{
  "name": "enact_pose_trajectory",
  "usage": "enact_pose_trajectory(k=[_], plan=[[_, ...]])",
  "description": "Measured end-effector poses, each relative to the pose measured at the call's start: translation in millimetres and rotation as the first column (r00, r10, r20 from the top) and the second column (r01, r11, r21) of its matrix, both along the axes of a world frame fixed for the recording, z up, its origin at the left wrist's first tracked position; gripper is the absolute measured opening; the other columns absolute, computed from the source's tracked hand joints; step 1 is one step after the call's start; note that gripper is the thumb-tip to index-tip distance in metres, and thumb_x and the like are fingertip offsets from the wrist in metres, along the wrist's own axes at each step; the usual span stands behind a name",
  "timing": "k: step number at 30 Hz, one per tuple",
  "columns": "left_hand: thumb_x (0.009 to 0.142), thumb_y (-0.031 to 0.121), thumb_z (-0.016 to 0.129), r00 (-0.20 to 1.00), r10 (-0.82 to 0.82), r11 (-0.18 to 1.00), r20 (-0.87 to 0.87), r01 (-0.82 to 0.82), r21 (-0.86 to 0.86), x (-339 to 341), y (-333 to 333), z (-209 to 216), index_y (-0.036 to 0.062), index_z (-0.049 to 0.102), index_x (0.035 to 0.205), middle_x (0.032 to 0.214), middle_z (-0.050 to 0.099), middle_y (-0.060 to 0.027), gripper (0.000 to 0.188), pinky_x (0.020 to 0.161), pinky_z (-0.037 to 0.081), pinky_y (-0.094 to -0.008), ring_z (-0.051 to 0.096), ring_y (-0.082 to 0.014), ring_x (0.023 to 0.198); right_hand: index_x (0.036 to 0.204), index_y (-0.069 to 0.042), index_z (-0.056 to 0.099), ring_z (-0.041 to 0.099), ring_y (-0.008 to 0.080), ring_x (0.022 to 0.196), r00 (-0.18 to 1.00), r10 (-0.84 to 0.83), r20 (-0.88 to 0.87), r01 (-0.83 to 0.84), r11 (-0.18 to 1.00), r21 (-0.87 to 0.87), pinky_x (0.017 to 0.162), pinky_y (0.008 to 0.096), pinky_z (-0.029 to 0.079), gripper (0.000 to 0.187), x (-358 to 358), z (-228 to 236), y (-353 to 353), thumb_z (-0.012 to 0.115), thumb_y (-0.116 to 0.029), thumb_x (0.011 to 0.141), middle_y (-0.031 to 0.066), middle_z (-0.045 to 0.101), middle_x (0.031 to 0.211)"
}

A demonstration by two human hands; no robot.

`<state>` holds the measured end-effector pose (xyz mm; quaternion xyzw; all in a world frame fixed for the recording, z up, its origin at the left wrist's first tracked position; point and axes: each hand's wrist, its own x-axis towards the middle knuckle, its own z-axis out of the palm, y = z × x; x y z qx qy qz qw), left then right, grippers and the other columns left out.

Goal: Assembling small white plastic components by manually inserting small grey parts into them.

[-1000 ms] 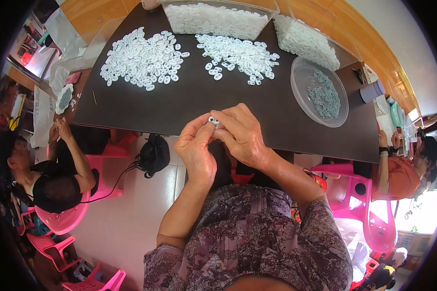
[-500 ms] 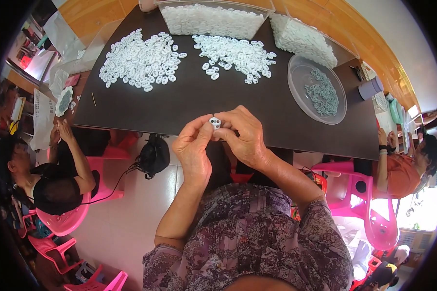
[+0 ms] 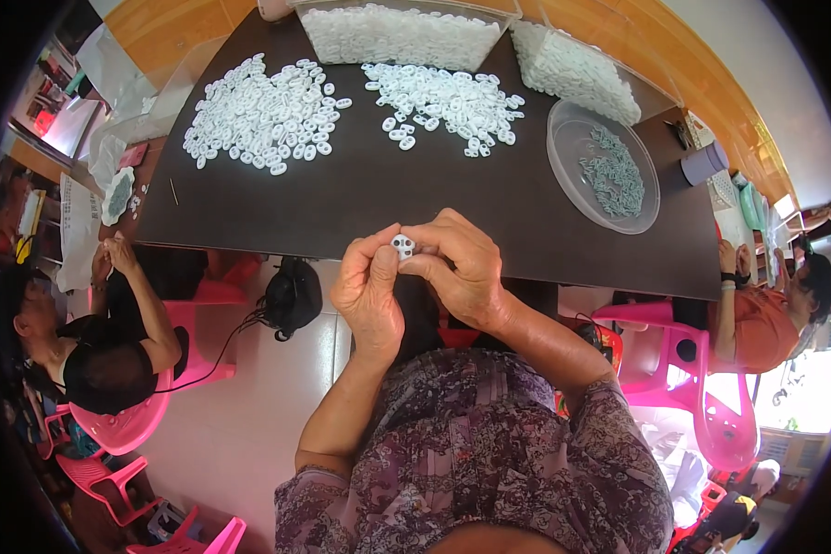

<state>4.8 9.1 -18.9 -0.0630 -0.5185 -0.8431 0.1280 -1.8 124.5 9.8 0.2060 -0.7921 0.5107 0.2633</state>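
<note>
Just past the table's front edge, a small white plastic piece with several dark holes [image 3: 403,246] is pinched between both hands. My left hand [image 3: 369,294] grips it from the left with thumb and fingers. From the right, the thumb and bent fingers of my right hand [image 3: 462,268] close on the same piece. Fingertips cover part of its edges. Farther back on the table lie a left heap of white oval plastic pieces [image 3: 258,118] and a right heap of similar pieces [image 3: 448,103]. A round clear dish [image 3: 566,171] to the right holds small grey-green parts [image 3: 616,185].
Clear bins of white pieces, a middle bin [image 3: 406,37] and a right bin [image 3: 577,74], line the dark table's [image 3: 342,203] back. A grey cup [image 3: 704,164] stands at its right end. People sit left [image 3: 111,342] and right [image 3: 757,323] on pink chairs.
Both hands have come slightly nearer to me with the white piece. The piece has turned a little, so more of its holes face up.
</note>
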Motion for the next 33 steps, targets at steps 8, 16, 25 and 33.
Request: enact_pose_trajectory(k=[8, 16, 25, 33], plan=[[0.092, 0.016, 0.057, 0.998, 0.014, 0.999, 0.063, -0.016, 0.032, -1.0, 0.6, -1.9, -0.0026, 0.06, 0.098, 0.088, 0.06, -0.0029, 0.02, 0.073, 0.043, -0.021, 0.053, -0.0069, 0.078, 0.09, 0.0, 0.062, 0.05, 0.0204, 0.06, 1.0, 0.0, -0.008, 0.0, 0.999, 0.033, 0.052, 0.0302, 0.042, 0.027, -2.0, -3.1, -2.4, 0.071, 0.001, 0.065, 0.008, 0.058, 0.069], [0.093, 0.011, 0.054, 0.983, -0.164, 0.985, 0.077, 0.159, 0.064, 2.5, -16.5, 11.5, -0.004, 0.06, 0.104, 0.094, 0.059, -0.0042, 0.02, 0.073, 0.045, -0.0211, 0.054, -0.0071, 0.081, 0.099, 0.0, 0.064, 0.05, 0.0132, 0.063, 0.989, 0.047, 0.143, -0.043, 0.999, -0.03, 0.056, 0.0262, 0.041, 0.025, 2.5, -1.9, -2.2, 0.067, 0.0, 0.074, 0.0039, 0.057, 0.069], [0.094, 0.012, 0.052, 1.0, 0.021, 1.0, 0.002, -0.021, -0.021, 7.9, -5.8, 5.5, -0.0051, 0.058, 0.105, 0.097, 0.06, -0.0063, 0.022, 0.079, 0.045, -0.0236, 0.055, -0.0101, 0.086, 0.096, -0.002, 0.059, 0.051, 0.0212, 0.064, 0.999, 0.003, 0.053, -0.003, 1.0, -0.005, 0.056, 0.031, 0.043, 0.027, 5.3, 1.5, -10.9, 0.068, 0.001, 0.07, 0.0066, 0.058, 0.074], [0.096, 0.013, 0.047, 0.987, 0.114, 0.982, -0.116, -0.129, -0.134, 8.5, 2.7, 1.7, -0.0033, 0.057, 0.106, 0.089, 0.051, -0.002, 0.021, 0.071, 0.041, -0.0209, 0.048, -0.008, 0.08, 0.092, -0.001, 0.058, 0.05, 0.0238, 0.064, 0.983, -0.072, -0.166, 0.077, 0.997, 0.028, 0.055, 0.0321, 0.042, 0.025, 3.3, -9.7, -19.1, 0.069, 0.001, 0.069, 0.0085, 0.058, 0.08]])
